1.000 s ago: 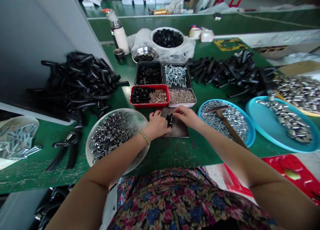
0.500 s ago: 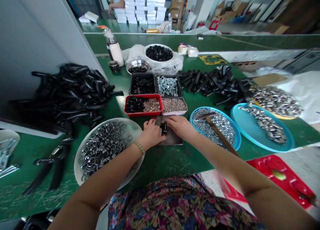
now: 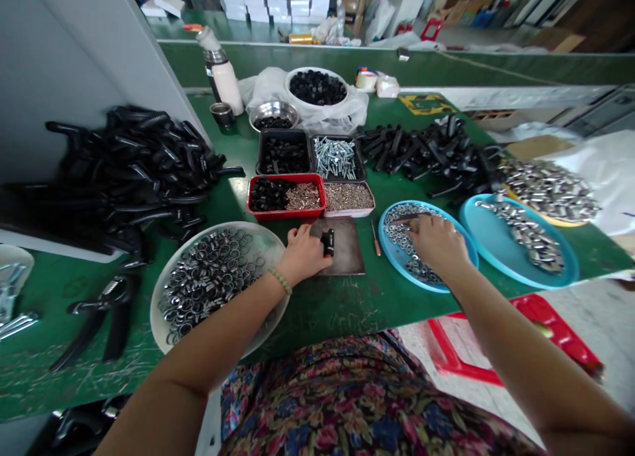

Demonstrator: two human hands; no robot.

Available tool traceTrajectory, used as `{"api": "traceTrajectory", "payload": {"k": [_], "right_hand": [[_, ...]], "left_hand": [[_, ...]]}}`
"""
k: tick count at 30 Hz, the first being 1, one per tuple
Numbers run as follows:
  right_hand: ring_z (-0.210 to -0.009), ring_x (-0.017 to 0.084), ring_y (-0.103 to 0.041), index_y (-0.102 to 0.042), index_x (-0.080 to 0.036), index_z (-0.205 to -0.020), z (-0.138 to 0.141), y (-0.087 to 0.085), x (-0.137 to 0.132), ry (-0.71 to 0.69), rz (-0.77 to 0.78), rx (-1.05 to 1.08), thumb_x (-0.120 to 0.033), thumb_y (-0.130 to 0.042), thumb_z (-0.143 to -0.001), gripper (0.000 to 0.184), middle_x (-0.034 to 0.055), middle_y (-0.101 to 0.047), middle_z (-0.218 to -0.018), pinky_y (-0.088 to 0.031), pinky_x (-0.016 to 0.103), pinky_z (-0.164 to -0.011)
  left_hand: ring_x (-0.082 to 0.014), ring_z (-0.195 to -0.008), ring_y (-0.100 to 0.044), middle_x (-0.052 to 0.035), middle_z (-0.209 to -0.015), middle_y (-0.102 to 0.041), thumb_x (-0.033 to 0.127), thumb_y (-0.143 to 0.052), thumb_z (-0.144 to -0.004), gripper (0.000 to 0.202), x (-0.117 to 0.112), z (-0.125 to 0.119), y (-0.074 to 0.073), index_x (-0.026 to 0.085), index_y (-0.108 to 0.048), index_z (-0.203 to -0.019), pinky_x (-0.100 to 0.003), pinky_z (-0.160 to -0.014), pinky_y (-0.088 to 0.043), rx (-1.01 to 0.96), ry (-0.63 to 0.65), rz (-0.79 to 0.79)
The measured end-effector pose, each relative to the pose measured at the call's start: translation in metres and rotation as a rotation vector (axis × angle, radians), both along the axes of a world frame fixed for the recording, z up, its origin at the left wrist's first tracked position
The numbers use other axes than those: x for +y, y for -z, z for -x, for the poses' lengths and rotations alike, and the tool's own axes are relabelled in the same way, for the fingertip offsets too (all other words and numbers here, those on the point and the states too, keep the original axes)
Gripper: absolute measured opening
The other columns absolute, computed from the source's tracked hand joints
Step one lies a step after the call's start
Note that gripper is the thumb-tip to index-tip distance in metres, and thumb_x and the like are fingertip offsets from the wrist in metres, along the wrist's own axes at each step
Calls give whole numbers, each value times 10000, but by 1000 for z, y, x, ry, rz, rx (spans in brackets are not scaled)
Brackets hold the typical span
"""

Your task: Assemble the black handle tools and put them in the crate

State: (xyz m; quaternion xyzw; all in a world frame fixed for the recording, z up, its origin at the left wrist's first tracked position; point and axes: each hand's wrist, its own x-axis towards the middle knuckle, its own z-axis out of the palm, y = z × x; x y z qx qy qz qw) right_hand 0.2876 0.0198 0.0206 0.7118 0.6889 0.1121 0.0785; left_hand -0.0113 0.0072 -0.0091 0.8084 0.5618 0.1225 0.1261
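My left hand (image 3: 303, 252) is closed on a small black part (image 3: 328, 242), holding it at the bare metal plate (image 3: 351, 245) on the table. The fingers hide most of that part. To the right, my right hand (image 3: 441, 245) is wrapped around the wooden handle of a hammer, close to its metal head (image 3: 409, 218). The hammer lies over a blue tray (image 3: 391, 265) filled with small metal nuts. Between plate and tray, a thin tool with a reddish handle (image 3: 377, 247) rests on the green table.
A white bowl of metal rings (image 3: 159, 310) stands by my left forearm. Beyond the plate are a red tray (image 3: 285, 214) and a tray of small rivets (image 3: 348, 200). Black handles (image 3: 143, 158) are heaped at left. Another blue tray (image 3: 501, 257) holds metal pieces at right.
My right hand has left the black part and moved right to the hammer. My left hand keeps its hold at the plate. The thin tool now shows.
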Motion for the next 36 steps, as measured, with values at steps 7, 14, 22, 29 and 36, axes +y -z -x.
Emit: {"api": "traceTrajectory", "payload": {"k": [7, 14, 22, 29, 36], "right_hand": [[-978, 347, -638, -505, -55, -1239, 1, 1, -13, 113, 60, 144, -208, -301, -954, 382, 254, -611, -1105, -487, 457, -789], [-946, 256, -672, -477, -227, -1290, 98, -44, -28, -347, 143, 701, -334, -329, -978, 361, 101, -666, -1166, -506, 352, -774], [-833, 224, -679, -488, -241, -1271, 92, -25, -20, -262, 222, 584, -327, -357, -984, 327, 87, -702, -1037, -487, 314, -701], [-863, 243, -649, -508, -242, -1317, -14, 10, -17, 195, -33, 283, -376, -387, -964, 396, 140, -633, -1110, -485, 347, -718], [-1028, 299, -577, -572, 11, -1184, -170, -11, -17, 605, -74, 248, -249, -301, -957, 439, 291, -589, -1124, -448, 389, -809]], "left_hand": [[-314, -1149, -472, -166, -1131, -586, 369, -606, -734, 535, -1, 1, 1, 101, -525, -1190, -470, -975, -312, -52, 20, -31], [-296, -1139, -494, -152, -1141, -587, 343, -629, -718, 529, 1, 1, 2, 125, -509, -1185, -445, -994, -307, -86, -33, -4], [-314, -1173, -487, -158, -1210, -578, 326, -608, -749, 546, -3, 0, 3, 153, -517, -1259, -471, -999, -326, -32, -16, -31], [-318, -1159, -524, -120, -1171, -624, 365, -550, -779, 325, 15, -4, -15, 200, -676, -1029, -503, -1040, -342, -534, -42, 290], [-233, -819, -674, -117, -917, -689, 451, -524, -809, 357, 23, -9, -61, 177, -655, -997, -362, -666, -577, -1556, -397, 1010]]}}
